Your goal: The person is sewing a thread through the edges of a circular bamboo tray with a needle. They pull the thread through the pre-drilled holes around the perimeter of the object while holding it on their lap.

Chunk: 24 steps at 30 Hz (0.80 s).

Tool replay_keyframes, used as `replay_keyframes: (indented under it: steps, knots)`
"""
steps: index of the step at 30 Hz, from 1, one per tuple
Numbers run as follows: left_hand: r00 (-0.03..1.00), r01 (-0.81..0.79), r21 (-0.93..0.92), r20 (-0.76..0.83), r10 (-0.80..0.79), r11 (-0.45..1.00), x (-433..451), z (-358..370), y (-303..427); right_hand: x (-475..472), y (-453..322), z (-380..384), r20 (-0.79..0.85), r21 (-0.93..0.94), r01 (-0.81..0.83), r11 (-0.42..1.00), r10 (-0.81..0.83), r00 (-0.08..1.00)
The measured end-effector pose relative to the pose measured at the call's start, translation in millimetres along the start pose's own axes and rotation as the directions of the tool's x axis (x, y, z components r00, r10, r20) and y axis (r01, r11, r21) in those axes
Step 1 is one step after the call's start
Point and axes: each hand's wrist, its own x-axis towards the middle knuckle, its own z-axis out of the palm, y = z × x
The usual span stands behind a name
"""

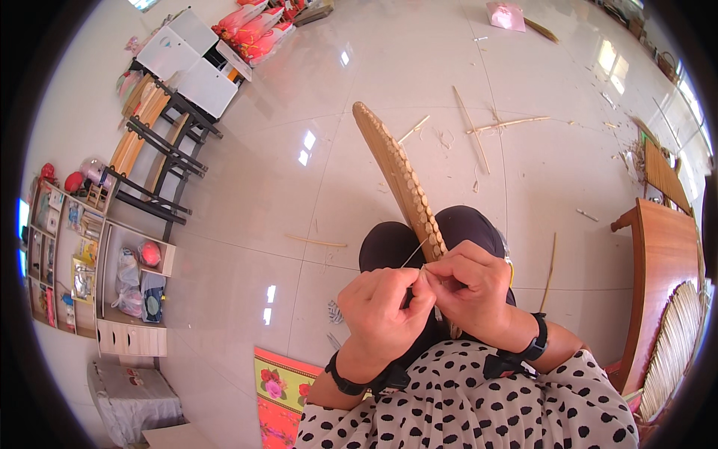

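My left hand (387, 308) and my right hand (474, 286) meet above my lap, fingertips pinched close together. Between them is a thin, pale strand (414, 253), which rises towards a long bundle of straw-like stalks (392, 163). That bundle lies across my knees and points away from me over the floor. Its right edge carries a row of pale, rounded bindings or cut ends; I cannot tell which. The near end of the bundle is partly hidden behind my hands. Both wrists wear black straps.
Loose stalks (507, 124) and scraps lie on the tiled floor (348, 185). A wooden table or bench (664, 269) stands at the right beside a fan-shaped bundle of stalks (670, 353). Left are shelves (104, 280) and stacked black-legged furniture (162, 151). A floral mat (280, 393) lies near my left side.
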Motion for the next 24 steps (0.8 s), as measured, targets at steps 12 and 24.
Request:
replay_keyframes:
  steps: [12, 24]
  knots:
    - [0.999, 0.032, -0.058, 0.005, -0.032, 0.998, 1.4, 0.2, 1.6, 0.2, -0.2, -0.7, 0.01, -0.008, 0.008, 1.0, -0.008, 1.0]
    - [0.999, 0.05, -0.074, 0.021, -0.049, 0.996, 1.6, -1.3, 1.5, -0.9, 0.5, 0.3, 0.002, 0.005, 0.018, 1.0, -0.018, 1.0]
